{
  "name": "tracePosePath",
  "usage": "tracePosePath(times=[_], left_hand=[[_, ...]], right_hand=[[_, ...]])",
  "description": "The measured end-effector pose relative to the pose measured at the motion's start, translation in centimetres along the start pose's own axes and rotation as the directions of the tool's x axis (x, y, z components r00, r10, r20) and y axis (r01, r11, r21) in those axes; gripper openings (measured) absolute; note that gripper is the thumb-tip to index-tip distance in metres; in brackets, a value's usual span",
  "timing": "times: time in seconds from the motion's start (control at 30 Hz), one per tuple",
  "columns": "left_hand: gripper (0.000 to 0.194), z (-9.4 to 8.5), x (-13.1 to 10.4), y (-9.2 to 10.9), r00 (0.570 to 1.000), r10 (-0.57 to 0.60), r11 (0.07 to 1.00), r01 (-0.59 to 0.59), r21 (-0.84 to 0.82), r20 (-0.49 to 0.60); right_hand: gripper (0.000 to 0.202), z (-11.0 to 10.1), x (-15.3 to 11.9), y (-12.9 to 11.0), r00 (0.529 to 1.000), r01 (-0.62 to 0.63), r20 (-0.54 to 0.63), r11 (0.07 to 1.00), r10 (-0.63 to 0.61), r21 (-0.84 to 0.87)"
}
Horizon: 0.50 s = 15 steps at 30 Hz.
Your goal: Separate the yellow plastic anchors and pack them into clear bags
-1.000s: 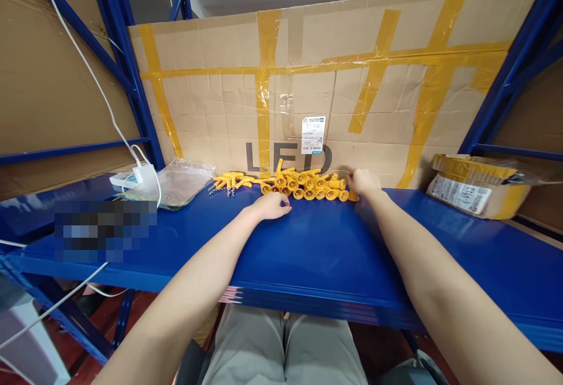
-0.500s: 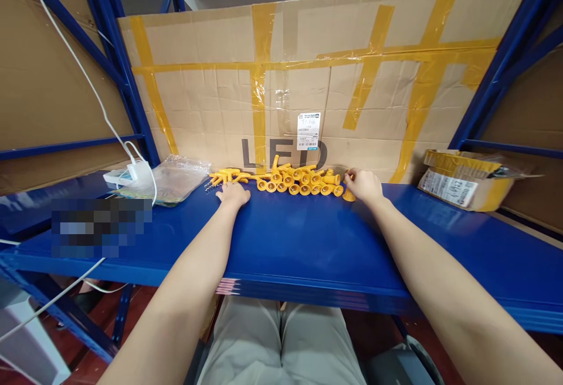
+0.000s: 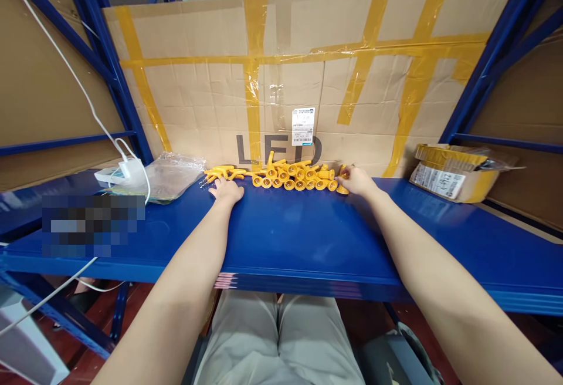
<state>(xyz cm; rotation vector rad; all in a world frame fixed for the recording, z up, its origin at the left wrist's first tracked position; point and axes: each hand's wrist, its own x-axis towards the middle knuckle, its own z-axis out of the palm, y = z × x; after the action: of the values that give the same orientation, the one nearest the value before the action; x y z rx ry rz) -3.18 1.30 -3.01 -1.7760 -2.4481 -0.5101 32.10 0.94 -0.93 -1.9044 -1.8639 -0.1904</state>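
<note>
A row of stacked yellow plastic pieces with flared, funnel-like ends lies along the back of the blue shelf, their round openings facing me. At the row's right end, my right hand has its fingers closed round one yellow funnel-shaped piece, whose wide end points down at the shelf. To the left lies a heap of thin, branching yellow pieces with small metal coil-like tips. My left hand rests at the front of this heap, fingers spread; their tips partly hide among the pieces.
Behind stands a large taped cardboard sheet. On the left are a clear plastic bag, a white plug with cable and a blurred dark object. A small taped carton sits right. The shelf's front edge is near my lap.
The whole view has shifted slightly, so everything appears a little further left and up. Both hands keep nearly the same places by the yellow pieces.
</note>
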Motion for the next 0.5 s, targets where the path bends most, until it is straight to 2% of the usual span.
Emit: tracePosePath(times=[0.13, 0.33, 0.5], left_hand=[[0.048, -0.09, -0.08, 0.18, 1.000, -0.029, 0.999, 0.029, 0.044, 0.007], [0.048, -0.01, 0.09, 0.36, 0.996, -0.027, 0.999, 0.025, 0.022, 0.084], [0.046, -0.03, 0.00, 0.47, 0.998, -0.023, 0.999, 0.020, -0.039, -0.062]], right_hand=[[0.030, 0.09, 0.22, 0.22, 1.000, -0.003, 0.014, 1.000, 0.003, 0.019], [0.023, 0.24, 0.40, 0.44, 1.000, -0.028, 0.011, 0.998, 0.027, 0.056], [0.021, 0.52, 0.67, 0.75, 1.000, -0.031, -0.002, 0.997, 0.031, 0.066]])
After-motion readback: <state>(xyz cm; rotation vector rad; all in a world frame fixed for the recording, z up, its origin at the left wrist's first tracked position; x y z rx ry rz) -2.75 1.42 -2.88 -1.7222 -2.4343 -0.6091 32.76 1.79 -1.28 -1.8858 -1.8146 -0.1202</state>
